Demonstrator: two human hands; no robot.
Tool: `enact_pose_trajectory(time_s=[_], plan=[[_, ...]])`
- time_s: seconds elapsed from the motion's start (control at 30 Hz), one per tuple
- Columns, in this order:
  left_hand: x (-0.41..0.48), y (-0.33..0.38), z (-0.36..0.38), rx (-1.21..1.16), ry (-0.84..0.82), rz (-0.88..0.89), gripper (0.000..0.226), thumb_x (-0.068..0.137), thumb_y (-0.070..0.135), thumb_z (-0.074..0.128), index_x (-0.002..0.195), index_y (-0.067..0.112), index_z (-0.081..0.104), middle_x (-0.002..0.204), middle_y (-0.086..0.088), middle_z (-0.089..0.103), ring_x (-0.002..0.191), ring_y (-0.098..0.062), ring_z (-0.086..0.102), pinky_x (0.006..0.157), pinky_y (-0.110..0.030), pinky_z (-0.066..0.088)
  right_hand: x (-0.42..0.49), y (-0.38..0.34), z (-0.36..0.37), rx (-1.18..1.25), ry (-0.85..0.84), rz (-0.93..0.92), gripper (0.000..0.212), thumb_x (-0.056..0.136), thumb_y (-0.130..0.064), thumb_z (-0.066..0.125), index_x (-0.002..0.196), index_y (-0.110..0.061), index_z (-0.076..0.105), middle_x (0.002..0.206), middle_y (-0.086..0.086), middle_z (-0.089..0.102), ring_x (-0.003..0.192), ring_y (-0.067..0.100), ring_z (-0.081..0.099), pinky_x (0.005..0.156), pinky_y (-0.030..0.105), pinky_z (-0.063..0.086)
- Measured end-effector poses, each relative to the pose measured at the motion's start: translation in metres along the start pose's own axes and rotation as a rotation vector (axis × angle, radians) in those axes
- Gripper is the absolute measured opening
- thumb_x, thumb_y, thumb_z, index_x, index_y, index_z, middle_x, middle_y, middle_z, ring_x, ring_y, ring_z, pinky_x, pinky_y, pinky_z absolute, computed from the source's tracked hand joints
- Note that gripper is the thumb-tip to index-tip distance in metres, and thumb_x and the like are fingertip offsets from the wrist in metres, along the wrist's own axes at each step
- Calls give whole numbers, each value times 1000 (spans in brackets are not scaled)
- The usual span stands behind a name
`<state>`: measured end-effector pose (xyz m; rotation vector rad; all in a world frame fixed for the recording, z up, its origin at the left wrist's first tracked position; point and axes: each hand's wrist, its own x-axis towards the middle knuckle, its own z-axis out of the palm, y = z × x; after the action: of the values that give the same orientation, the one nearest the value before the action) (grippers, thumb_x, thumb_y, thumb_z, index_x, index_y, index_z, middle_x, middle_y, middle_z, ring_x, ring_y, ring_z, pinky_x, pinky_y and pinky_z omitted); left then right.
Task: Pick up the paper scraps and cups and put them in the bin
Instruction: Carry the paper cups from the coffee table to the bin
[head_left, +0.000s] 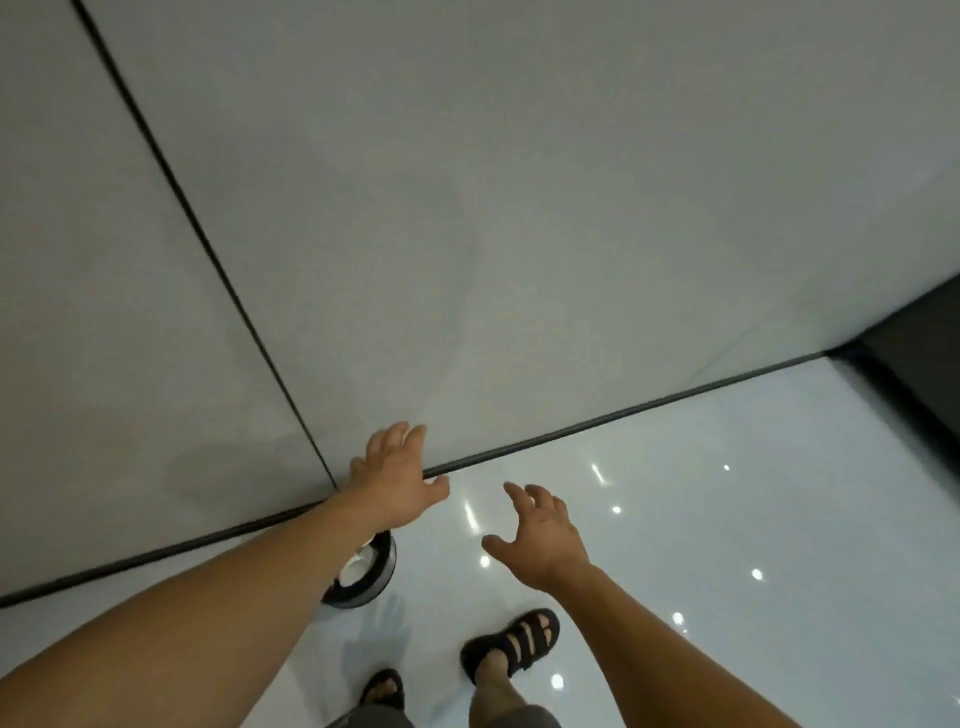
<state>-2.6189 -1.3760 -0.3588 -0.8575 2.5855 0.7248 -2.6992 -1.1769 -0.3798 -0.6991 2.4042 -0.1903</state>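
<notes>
Below, two spread hands (397, 480) (540, 535) (one bin (378, 584))

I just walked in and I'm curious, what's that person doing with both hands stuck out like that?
A person in black sandals stands on a shiny white floor close to a grey wall. The left hand and right hand reach forward, open and holding nothing. A small round bin sits on the floor by the wall, partly hidden under the left forearm, with something white inside it.

Glossy reflective floor (675, 493), matt smooth grey wall panels (467, 208), white paper in the bin (363, 577)
</notes>
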Motion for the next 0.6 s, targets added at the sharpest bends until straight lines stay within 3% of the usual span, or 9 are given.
enact_pose_trajectory(time_s=[0.27,0.6], plan=[[-39,204,32,197,-138,444,84,86,60,48,152,24,11,159,0,6,145,-24,7,114,-46,20,-123,152,-36,246,260,389,83,86,-59,54,154,-34,14,160,-1,15,145,23,14,112,43,33],[-133,473,158,421,-174,888,80,87,60,48,151,25,15,159,1,10,146,-23,8,113,-47,21,-299,369,-34,440,482,758,82,84,-59,55,153,-33,17,159,1,16,145,23,14,110,43,33]])
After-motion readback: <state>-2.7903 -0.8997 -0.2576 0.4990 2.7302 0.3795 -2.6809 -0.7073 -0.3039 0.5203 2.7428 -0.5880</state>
